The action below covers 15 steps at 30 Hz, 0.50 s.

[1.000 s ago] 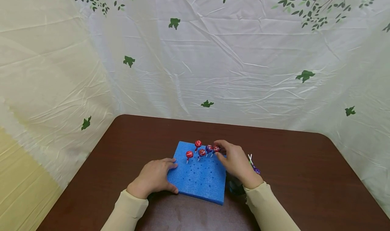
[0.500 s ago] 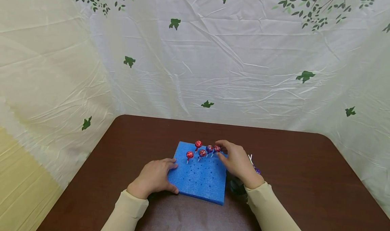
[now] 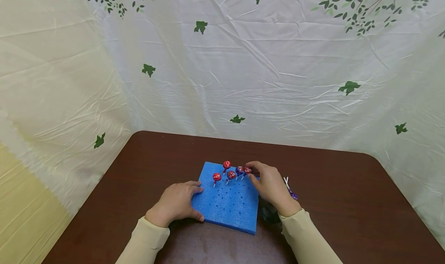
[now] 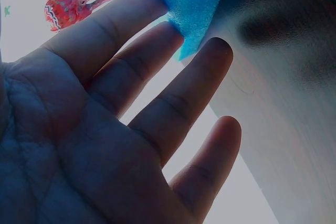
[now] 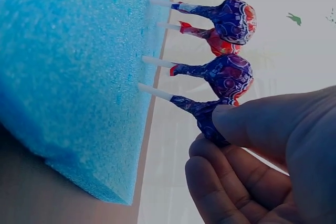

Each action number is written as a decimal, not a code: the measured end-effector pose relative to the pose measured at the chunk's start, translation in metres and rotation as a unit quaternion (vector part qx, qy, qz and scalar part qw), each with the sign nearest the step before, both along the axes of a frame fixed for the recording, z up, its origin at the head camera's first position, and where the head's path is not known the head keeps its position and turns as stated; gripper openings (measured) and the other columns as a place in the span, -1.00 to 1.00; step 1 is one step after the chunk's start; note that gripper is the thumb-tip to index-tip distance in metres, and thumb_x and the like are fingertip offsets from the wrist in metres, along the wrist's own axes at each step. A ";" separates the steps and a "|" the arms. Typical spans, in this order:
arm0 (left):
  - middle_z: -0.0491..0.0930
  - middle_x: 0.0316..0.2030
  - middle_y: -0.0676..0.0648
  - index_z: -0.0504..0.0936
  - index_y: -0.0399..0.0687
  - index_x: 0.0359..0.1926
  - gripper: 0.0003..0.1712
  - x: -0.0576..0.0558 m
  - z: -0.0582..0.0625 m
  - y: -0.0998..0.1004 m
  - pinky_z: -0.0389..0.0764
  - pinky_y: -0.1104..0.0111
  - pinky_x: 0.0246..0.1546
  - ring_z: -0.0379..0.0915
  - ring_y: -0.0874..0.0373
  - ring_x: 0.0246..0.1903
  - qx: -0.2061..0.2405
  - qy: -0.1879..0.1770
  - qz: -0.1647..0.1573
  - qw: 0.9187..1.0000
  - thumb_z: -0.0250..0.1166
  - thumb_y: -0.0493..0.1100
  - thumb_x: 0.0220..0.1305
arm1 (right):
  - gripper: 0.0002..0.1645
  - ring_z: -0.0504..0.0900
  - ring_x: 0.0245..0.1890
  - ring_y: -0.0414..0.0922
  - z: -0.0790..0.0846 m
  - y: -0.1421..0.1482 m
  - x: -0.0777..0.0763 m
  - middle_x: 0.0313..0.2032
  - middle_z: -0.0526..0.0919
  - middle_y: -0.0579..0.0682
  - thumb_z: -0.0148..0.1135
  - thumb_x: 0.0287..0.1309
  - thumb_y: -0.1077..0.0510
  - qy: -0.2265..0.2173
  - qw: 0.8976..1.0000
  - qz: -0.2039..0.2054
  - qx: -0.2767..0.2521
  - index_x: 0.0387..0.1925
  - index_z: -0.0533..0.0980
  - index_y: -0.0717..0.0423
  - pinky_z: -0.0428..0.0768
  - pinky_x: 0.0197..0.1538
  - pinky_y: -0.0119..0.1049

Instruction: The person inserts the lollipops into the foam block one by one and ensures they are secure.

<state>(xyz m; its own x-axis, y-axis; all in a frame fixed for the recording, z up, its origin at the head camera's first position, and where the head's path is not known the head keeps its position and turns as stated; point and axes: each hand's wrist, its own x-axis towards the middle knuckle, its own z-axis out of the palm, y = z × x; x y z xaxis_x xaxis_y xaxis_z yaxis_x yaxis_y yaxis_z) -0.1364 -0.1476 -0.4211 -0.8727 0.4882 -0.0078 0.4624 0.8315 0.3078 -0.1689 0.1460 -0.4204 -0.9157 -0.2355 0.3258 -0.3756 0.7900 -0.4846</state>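
Note:
A blue foam board [image 3: 226, 210] with rows of small holes lies on the table. My right hand [image 3: 272, 186] pinches the wrapped head of a lollipop [image 5: 210, 124] between thumb and fingers; its white stick meets the foam near the board's far right corner. Beside it stand several more lollipops, among them a purple one [image 5: 228, 74] and a red one [image 3: 217, 177], sticks in the foam. My left hand [image 3: 175, 204] rests along the board's left edge, fingers extended and spread, fingertips on the foam in the left wrist view.
Right of the board, partly behind my right hand, lie more lollipops [image 3: 292, 195] with white sticks. A dark object [image 3: 269, 214] sits under my right wrist. The brown table [image 3: 347, 202] reaches back to a white leaf-print curtain [image 3: 278, 74].
My right hand and the lollipop it pinches have shifted very slightly to the right since a second ago. The left hand and the board stay in place.

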 end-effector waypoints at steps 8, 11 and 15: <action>0.53 0.24 -0.09 0.65 -0.11 0.18 -0.02 -0.001 -0.001 0.000 0.50 -0.02 0.11 0.49 -0.11 0.17 -0.003 -0.001 0.000 1.000 0.62 0.31 -0.27 | -0.62 0.71 -0.17 -0.02 0.000 -0.002 0.002 -0.13 0.72 0.09 0.41 0.18 0.28 0.007 1.000 -0.003 -0.005 0.05 0.61 0.17 0.67 -0.09 -0.04; 0.53 0.24 -0.09 0.64 -0.11 0.18 -0.02 -0.001 -0.001 0.000 0.50 -0.02 0.11 0.48 -0.11 0.18 -0.003 -0.002 0.001 1.000 0.62 0.31 -0.27 | -0.62 0.71 -0.18 -0.02 0.000 -0.002 0.002 -0.13 0.72 0.08 0.41 0.17 0.28 0.009 1.000 -0.005 -0.009 0.04 0.61 0.17 0.67 -0.10 -0.05; 0.52 0.24 -0.09 0.64 -0.11 0.18 -0.02 -0.001 -0.002 0.000 0.49 -0.02 0.12 0.48 -0.11 0.18 -0.004 -0.002 0.002 1.000 0.62 0.30 -0.27 | -0.62 0.71 -0.17 -0.01 -0.001 -0.002 0.003 -0.13 0.72 0.09 0.41 0.17 0.29 0.011 1.000 -0.002 -0.011 0.05 0.61 0.18 0.67 -0.10 -0.05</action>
<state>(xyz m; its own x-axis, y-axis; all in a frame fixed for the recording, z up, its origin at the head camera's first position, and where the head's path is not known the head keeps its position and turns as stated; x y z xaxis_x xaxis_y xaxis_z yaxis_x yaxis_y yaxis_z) -0.1372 -0.1475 -0.4228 -0.8751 0.4837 -0.0150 0.4570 0.8361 0.3035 -0.1661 0.1436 -0.4213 -0.9096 -0.2241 0.3499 -0.3823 0.7812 -0.4935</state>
